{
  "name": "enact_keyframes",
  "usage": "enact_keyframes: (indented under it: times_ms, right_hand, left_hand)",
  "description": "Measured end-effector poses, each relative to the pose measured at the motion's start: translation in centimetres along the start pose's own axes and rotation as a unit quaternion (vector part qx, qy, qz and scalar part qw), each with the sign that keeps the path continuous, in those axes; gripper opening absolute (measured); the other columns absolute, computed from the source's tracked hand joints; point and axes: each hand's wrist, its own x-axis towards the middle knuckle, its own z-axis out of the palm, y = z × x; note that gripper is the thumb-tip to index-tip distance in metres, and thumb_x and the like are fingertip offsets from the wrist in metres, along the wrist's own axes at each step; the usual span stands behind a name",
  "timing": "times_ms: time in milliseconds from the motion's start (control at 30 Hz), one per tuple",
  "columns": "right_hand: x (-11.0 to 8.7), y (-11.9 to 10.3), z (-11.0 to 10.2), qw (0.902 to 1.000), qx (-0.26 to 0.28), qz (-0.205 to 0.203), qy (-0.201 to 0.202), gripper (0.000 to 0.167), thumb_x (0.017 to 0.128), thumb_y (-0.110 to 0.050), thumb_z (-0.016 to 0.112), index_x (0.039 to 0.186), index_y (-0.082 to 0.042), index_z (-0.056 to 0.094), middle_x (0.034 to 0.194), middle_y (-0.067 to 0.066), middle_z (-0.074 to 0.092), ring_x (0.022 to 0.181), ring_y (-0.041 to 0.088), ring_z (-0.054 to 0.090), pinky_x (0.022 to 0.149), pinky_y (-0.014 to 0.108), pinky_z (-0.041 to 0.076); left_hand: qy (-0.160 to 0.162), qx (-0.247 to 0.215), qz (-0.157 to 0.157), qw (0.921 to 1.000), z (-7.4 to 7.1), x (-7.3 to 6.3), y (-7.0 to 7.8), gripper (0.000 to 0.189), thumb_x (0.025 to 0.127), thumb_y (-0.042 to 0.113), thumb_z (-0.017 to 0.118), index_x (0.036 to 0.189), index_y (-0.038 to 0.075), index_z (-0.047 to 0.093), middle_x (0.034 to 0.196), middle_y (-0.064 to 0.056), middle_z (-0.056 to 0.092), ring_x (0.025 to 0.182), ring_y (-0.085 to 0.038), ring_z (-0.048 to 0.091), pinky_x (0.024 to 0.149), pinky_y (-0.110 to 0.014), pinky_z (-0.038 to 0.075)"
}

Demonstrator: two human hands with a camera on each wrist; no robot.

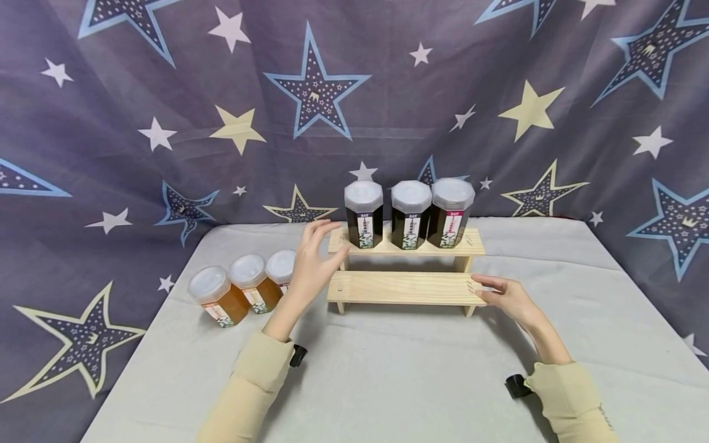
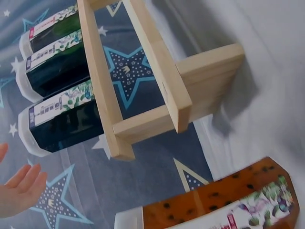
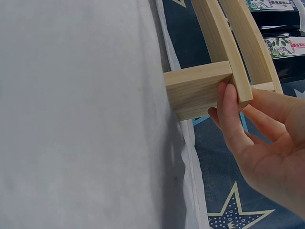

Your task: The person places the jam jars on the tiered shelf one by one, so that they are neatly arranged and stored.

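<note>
A two-tier wooden display rack [image 1: 400, 288] stands on the table. My right hand [image 1: 511, 299] pinches the right end of its lower board; in the right wrist view, the fingers [image 3: 229, 112] bend around the board's corner. Beside the upper board's left end is my left hand [image 1: 314, 261], fingers spread and holding nothing. The left wrist view shows that hand [image 2: 21, 188] apart from the wood. Along the upper tier stand three dark jars with whitish lids: a left jar [image 1: 364, 223], a middle jar [image 1: 410, 224] and a right jar [image 1: 447, 223].
Left of the rack stand three jars with whitish lids: an amber jar [image 1: 228, 304], a second amber jar [image 1: 260, 295] and one jar [image 1: 280, 266] partly hidden behind my left hand. A pale cloth [image 1: 421, 381] covers the table. Behind hangs a star-patterned curtain [image 1: 388, 67].
</note>
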Motion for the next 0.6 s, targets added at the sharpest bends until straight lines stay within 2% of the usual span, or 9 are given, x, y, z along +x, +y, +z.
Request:
enact_keyframes:
  times_ms: [233, 433, 600]
  right_hand:
    - [0.0, 0.0, 0.0, 1.0000, -0.002, 0.001, 0.001, 0.046, 0.086, -0.009, 0.055, 0.123, 0.014, 0.041, 0.121, 0.033, 0.043, 0.083, -0.004, 0.056, 0.072, 0.018, 0.047]
    - [-0.1, -0.1, 0.0, 1.0000, 0.000, 0.001, 0.000, 0.045, 0.086, -0.007, 0.054, 0.123, 0.015, 0.040, 0.120, 0.034, 0.043, 0.083, -0.003, 0.056, 0.072, 0.018, 0.047]
    - [-0.1, -0.2, 0.1, 1.0000, 0.001, 0.002, -0.001, 0.045, 0.085, -0.005, 0.054, 0.123, 0.015, 0.040, 0.118, 0.035, 0.044, 0.082, -0.004, 0.056, 0.071, 0.019, 0.048]
  left_hand:
    - [-0.003, 0.015, 0.010, 0.9998, -1.3, -1.0, -0.3, 0.037, 0.075, 0.008, 0.068, 0.109, 0.002, 0.058, 0.117, -0.018, 0.046, 0.109, -0.029, 0.046, 0.093, -0.041, 0.036]
    - [-0.009, 0.040, 0.012, 0.9991, -2.8, -1.8, -0.6, 0.036, 0.076, 0.008, 0.067, 0.110, 0.004, 0.058, 0.117, -0.018, 0.046, 0.106, -0.029, 0.047, 0.089, -0.042, 0.038]
    - [-0.002, 0.056, 0.017, 0.9983, -4.0, -2.5, -1.2, 0.036, 0.075, 0.007, 0.068, 0.109, 0.003, 0.058, 0.117, -0.018, 0.047, 0.108, -0.031, 0.046, 0.089, -0.044, 0.037]
